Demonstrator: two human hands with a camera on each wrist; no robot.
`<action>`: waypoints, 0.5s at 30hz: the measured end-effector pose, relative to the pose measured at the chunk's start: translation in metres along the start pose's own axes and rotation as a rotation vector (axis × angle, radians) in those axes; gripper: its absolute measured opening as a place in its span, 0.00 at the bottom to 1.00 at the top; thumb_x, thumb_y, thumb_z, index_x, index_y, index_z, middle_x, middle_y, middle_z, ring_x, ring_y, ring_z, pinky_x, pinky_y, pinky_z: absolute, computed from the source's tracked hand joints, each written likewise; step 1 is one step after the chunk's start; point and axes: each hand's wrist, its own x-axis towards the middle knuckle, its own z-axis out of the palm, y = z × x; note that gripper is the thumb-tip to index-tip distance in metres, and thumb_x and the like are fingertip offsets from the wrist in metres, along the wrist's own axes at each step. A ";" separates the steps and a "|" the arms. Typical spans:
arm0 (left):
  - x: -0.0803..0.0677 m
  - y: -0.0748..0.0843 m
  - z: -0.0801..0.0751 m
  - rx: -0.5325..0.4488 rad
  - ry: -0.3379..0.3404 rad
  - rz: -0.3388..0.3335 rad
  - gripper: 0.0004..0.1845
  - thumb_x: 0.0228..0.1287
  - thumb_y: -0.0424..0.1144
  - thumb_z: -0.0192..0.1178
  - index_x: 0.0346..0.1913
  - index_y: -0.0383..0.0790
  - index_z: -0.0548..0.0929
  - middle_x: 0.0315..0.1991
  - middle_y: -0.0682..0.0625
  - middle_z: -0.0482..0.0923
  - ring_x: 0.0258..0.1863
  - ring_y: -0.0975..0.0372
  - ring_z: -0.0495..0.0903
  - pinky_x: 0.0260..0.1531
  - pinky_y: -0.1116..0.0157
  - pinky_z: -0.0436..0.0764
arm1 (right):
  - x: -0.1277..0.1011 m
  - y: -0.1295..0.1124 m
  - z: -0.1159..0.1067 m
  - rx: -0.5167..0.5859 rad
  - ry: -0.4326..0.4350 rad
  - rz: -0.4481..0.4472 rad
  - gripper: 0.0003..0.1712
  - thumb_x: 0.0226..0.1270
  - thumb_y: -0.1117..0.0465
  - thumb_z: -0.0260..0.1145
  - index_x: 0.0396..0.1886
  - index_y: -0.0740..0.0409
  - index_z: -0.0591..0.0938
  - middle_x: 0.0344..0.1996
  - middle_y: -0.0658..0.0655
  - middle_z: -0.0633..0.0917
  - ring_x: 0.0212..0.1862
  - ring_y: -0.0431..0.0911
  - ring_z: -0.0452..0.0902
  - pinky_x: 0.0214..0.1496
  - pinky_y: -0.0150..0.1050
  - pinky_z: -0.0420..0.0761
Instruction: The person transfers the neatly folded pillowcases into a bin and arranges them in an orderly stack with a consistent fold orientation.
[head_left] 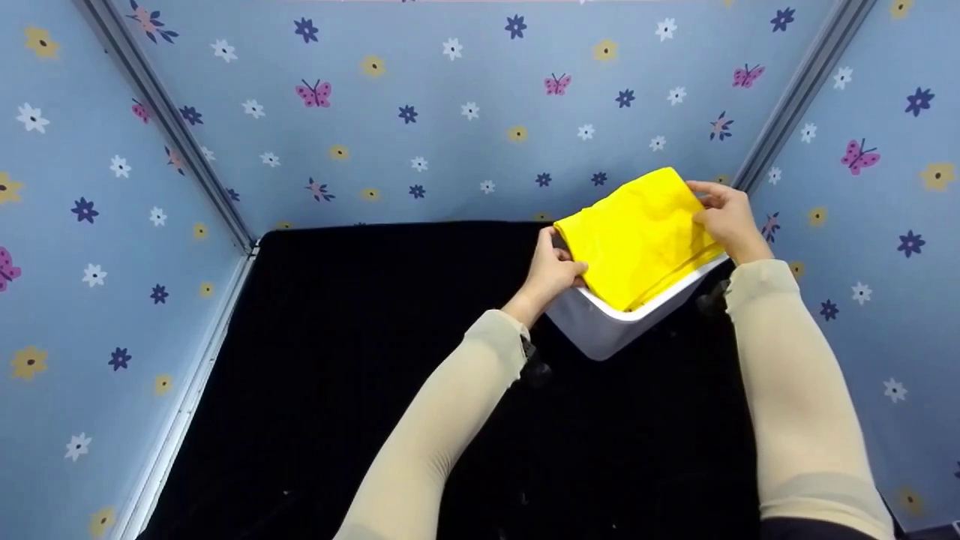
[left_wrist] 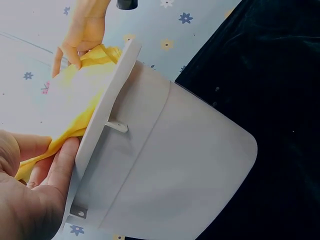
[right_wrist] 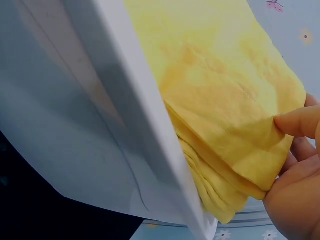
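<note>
Step in hand: a folded yellow cloth [head_left: 641,236] is held over the mouth of a white bin [head_left: 600,330], judged to be going in.
Location of cloth: it lies across the bin's top opening, partly overhanging the rim. The bin stands near the far right corner of the black bench [head_left: 360,360], close to the flowered back wall [head_left: 450,112].
Left hand [head_left: 551,271]: fingers and thumb curled, pinching the near left edge of the cloth at the rim.
Right hand [head_left: 726,217]: thumb and fingers clamped on the far right edge of the cloth.
Technique: keep both edges level and lightly taut so the fold stays closed. Lower the cloth evenly into the opening, judged best done flat, and tuck overhanging corners inside the rim.
Risk: releasing one side first may let the layers slide apart.
Head view only: shows both hands, both beige sleeves and the bin's place on the bench.
Left wrist view only: shows the bin's outer wall [left_wrist: 170,165] and a small bracket under the rim [left_wrist: 117,126].
Right wrist view only: shows the stacked layers of the fold [right_wrist: 215,185] at the pinch point.
</note>
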 end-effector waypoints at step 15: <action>0.002 0.006 -0.027 -0.062 0.032 0.017 0.34 0.69 0.21 0.62 0.75 0.25 0.63 0.39 0.43 0.79 0.27 0.59 0.83 0.27 0.69 0.89 | -0.004 -0.001 0.002 0.077 0.025 -0.065 0.31 0.80 0.72 0.62 0.79 0.58 0.75 0.48 0.41 0.86 0.50 0.34 0.83 0.58 0.24 0.85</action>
